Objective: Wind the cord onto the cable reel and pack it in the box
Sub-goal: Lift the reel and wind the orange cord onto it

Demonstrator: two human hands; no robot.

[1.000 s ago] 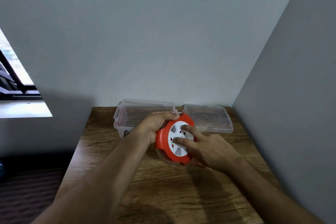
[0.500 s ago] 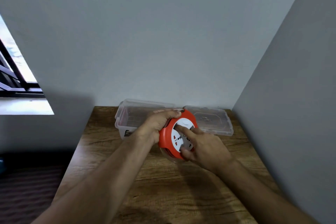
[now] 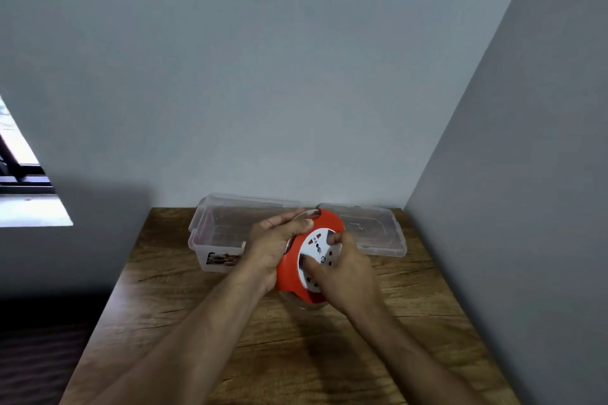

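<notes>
Since half a second ago the right hand (image 3: pixel 345 268) has turned on the white face of the reel (image 3: pixel 311 260): its forefinger, which then pointed up across the sockets, now curls at the face's upper right edge, and the thumb presses the face lower left. That hand's grip is narrow, pinched onto the white disc. The reel itself has tipped a little further, its orange rim now showing broad along the left and top.

The left hand (image 3: pixel 274 245) wraps the reel from the left, fingers over the top of the rim and palm against the back, closed firmly on it. Both hands hold the reel clear above the table (image 3: pixel 184 312), tilted so the socket face looks toward the camera and to the right. A clear flange shows under the orange rim at the bottom. Whether any cord hangs loose cannot be told; none shows.

Behind the reel, against the wall (image 3: pixel 263 76), the clear box (image 3: pixel 218 233) stands open at the table's back left, a label on its front wall. Its lid (image 3: pixel 381 235) lies flat just beside it on the right, partly hidden by the reel. The reel is in front of both, touching neither so far as can be seen. A window (image 3: pixel 19 181) shows at far left.
</notes>
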